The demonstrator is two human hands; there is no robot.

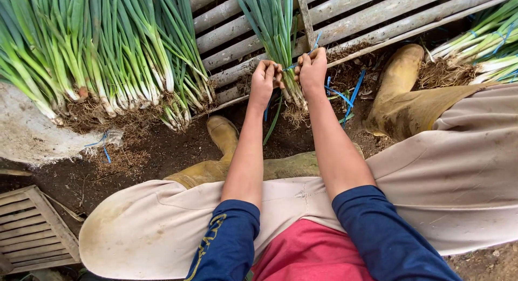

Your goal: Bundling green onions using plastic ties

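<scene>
- Left hand (pixel 263 81) and right hand (pixel 312 70) both pinch a blue tie (pixel 315 41) around a scallion bunch (pixel 275 27).
- Big scallion pile (pixel 102 49) lies at ten o'clock.

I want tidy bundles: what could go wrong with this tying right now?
The thin blue strip, pulled taut between left hand and right hand, might snap or cut into the soft green onion bunch. Loose blue strips on the soil by the muddy boot could get trodden in.
</scene>
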